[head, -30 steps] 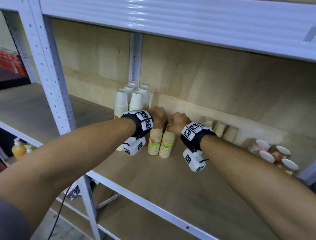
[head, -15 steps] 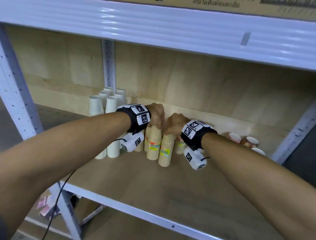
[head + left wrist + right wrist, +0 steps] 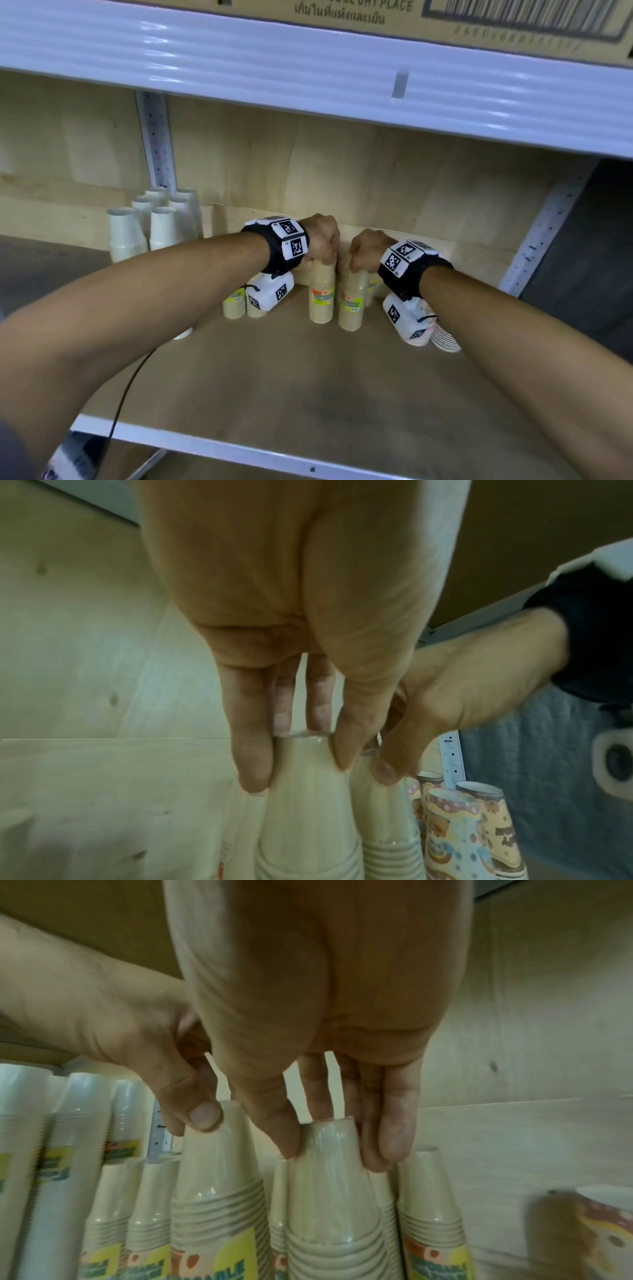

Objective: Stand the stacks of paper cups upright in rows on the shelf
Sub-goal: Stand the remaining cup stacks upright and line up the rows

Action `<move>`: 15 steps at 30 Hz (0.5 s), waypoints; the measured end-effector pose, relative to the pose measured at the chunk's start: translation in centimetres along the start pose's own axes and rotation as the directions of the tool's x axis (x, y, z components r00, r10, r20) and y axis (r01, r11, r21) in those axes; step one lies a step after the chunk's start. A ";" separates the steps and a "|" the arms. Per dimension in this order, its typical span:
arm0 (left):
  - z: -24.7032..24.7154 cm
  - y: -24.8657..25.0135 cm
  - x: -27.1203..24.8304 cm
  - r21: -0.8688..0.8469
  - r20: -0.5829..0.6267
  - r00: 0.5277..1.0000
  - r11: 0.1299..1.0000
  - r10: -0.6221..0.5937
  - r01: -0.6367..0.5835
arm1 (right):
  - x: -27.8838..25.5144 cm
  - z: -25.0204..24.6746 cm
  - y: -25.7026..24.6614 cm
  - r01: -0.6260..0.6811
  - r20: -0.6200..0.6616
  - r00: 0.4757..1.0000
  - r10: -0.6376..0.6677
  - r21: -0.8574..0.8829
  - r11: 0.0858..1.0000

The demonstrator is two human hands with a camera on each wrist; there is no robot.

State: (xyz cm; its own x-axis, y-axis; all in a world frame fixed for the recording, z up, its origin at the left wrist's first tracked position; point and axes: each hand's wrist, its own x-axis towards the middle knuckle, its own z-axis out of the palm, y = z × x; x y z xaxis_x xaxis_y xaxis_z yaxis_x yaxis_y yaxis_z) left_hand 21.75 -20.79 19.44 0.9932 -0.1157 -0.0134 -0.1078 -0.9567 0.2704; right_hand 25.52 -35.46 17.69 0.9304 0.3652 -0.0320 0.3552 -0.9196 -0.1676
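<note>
Two wrapped stacks of kraft paper cups stand side by side on the plywood shelf [image 3: 308,383], each gripped at the top.

From my remote seat I see the white cup stacks [image 3: 150,226] standing at the back left and patterned cup stacks [image 3: 459,837] on the right. My left hand [image 3: 320,238] pinches the top of the left kraft stack [image 3: 322,296] with thumb and fingers curled round it; my right hand [image 3: 364,248] grips the right kraft stack [image 3: 352,301] likewise. Both stacks stand upright, touching, among other kraft stacks [image 3: 137,1213].
</note>
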 end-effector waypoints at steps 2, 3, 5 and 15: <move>0.4 0.7 0.8 0.016 0.003 1.000 1.000 0.022 -0.022 | 0.3 0.0 1.0 -0.015 -0.006 1.000 0.015 -0.005 1.000; 0.6 1.1 1.2 0.018 0.003 0.999 0.999 0.037 -0.037 | 0.4 0.0 1.4 -0.022 -0.003 1.000 0.022 -0.011 1.000; 1.0 1.6 2.1 0.009 0.002 0.998 0.997 0.070 -0.070 | 0.7 0.0 2.3 -0.033 0.006 0.999 0.033 -0.016 0.999; 2.6 3.2 5.8 0.058 0.034 0.989 0.988 0.142 -0.144 | 3.0 0.7 5.3 -0.033 0.039 0.999 0.032 0.029 0.999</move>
State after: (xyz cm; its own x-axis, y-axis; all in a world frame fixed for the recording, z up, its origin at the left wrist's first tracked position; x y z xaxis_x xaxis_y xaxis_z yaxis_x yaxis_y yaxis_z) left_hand 27.09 -25.22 17.76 0.9656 -0.2598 -0.0076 -0.2523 -0.9439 0.2132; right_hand 30.16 -39.11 15.99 0.9371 0.3408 -0.0755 0.3213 -0.9267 -0.1946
